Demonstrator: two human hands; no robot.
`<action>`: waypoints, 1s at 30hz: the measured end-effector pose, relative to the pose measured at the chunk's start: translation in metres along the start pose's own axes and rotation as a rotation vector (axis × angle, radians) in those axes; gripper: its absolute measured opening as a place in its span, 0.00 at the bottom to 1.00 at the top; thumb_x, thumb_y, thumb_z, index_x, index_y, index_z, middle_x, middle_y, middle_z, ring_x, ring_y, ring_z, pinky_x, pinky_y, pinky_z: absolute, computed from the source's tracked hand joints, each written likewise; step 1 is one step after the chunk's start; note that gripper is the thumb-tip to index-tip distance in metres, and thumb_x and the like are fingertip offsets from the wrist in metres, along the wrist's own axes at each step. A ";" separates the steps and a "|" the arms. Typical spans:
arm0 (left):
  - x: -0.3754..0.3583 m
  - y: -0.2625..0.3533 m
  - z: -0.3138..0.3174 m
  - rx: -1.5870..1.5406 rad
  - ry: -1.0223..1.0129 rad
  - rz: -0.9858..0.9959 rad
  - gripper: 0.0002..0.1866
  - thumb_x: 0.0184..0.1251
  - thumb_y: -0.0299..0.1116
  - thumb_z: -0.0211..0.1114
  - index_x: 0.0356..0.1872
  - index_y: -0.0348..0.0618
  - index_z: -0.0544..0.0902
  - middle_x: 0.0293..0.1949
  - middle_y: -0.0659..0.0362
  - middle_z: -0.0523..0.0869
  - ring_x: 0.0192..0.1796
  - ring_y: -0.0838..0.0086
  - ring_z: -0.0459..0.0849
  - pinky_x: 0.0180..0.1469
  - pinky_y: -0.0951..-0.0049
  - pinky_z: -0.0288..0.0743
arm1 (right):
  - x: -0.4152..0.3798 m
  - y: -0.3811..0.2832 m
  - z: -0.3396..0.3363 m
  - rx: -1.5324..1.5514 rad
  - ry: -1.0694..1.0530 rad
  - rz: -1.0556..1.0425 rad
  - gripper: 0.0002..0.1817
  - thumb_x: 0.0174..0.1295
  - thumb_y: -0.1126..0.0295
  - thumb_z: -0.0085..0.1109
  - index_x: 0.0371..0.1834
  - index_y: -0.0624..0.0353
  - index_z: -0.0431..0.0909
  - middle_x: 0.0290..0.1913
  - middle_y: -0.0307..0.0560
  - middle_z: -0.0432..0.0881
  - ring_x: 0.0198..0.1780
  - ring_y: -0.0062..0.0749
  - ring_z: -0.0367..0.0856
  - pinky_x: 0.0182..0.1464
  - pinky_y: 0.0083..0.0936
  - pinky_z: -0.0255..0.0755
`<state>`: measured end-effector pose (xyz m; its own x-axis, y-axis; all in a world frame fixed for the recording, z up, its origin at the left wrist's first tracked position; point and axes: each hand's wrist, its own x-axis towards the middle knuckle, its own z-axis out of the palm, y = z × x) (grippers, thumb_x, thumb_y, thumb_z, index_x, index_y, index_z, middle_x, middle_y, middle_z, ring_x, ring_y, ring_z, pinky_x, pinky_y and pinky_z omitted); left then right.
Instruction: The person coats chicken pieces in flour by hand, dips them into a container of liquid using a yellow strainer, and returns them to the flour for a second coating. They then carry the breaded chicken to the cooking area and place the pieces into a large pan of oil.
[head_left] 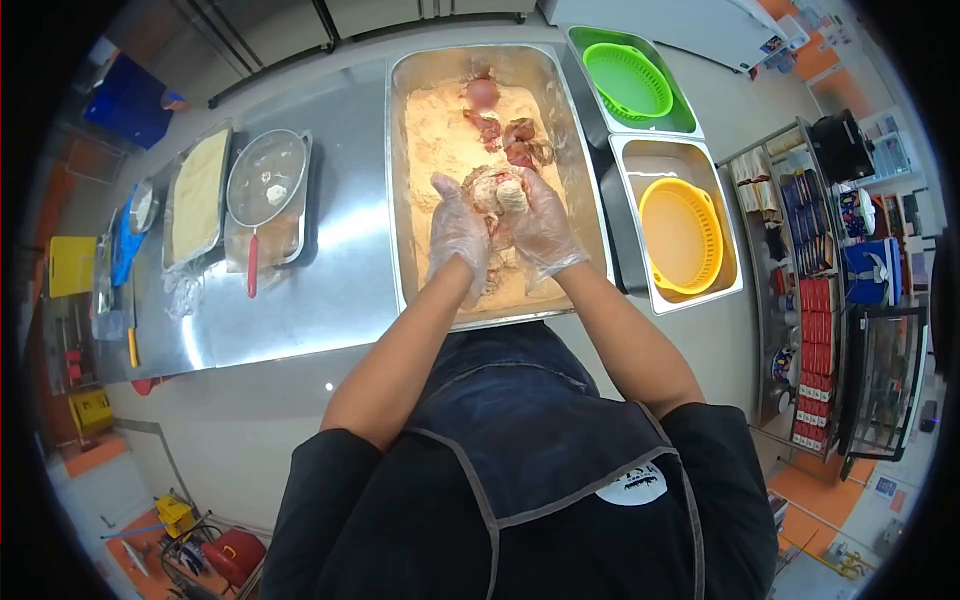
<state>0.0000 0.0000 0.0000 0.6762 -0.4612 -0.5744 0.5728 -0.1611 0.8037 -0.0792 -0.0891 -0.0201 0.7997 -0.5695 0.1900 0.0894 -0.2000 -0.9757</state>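
Both my hands wear clear plastic gloves and are over a deep metal tray [398, 200] of pale breading flour [435, 125]. Between them is a flour-coated piece of meat [497, 190]. My left hand [459, 232] cups its left side, with the thumb pointing up. My right hand [545, 225] is wrapped round its right side. More floured pieces lie partly hidden between and below my hands. Uncoated reddish meat pieces [522, 145] rest on the flour just beyond my hands, and a rounder pink one [482, 95] sits near the tray's far end.
Right of the tray, a green basket [628, 80] and a yellow basket [683, 236] sit in metal pans. On the steel table [345, 230] at left are a red-handled sieve [266, 178], a tray of pale crumbs [200, 190] and a yellow-handled knife [132, 345]. Shelves [815, 290] stand far right.
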 end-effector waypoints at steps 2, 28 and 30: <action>-0.015 0.015 0.004 0.089 0.070 -0.062 0.51 0.68 0.74 0.22 0.66 0.39 0.72 0.59 0.51 0.81 0.61 0.63 0.77 0.66 0.60 0.65 | -0.002 -0.005 0.000 0.179 -0.022 0.054 0.15 0.70 0.64 0.60 0.53 0.61 0.74 0.39 0.35 0.80 0.36 0.19 0.79 0.40 0.19 0.75; -0.030 -0.026 -0.090 1.116 -0.120 0.682 0.18 0.77 0.42 0.50 0.44 0.37 0.81 0.37 0.37 0.81 0.44 0.41 0.80 0.48 0.49 0.73 | 0.068 0.085 0.081 -1.609 -1.178 -0.056 0.22 0.53 0.63 0.66 0.49 0.68 0.82 0.53 0.57 0.82 0.59 0.47 0.77 0.55 0.37 0.76; -0.029 -0.027 -0.090 1.101 -0.123 0.697 0.18 0.77 0.42 0.49 0.44 0.38 0.81 0.37 0.37 0.81 0.44 0.41 0.80 0.48 0.49 0.73 | 0.059 0.119 0.088 -1.244 -1.062 0.157 0.21 0.52 0.63 0.67 0.46 0.66 0.84 0.51 0.58 0.83 0.55 0.45 0.80 0.55 0.36 0.76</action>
<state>0.0066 0.0962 -0.0194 0.5953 -0.8033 -0.0181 -0.5945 -0.4555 0.6627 0.0305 -0.0765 -0.1346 0.8254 0.0191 -0.5642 -0.1107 -0.9746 -0.1949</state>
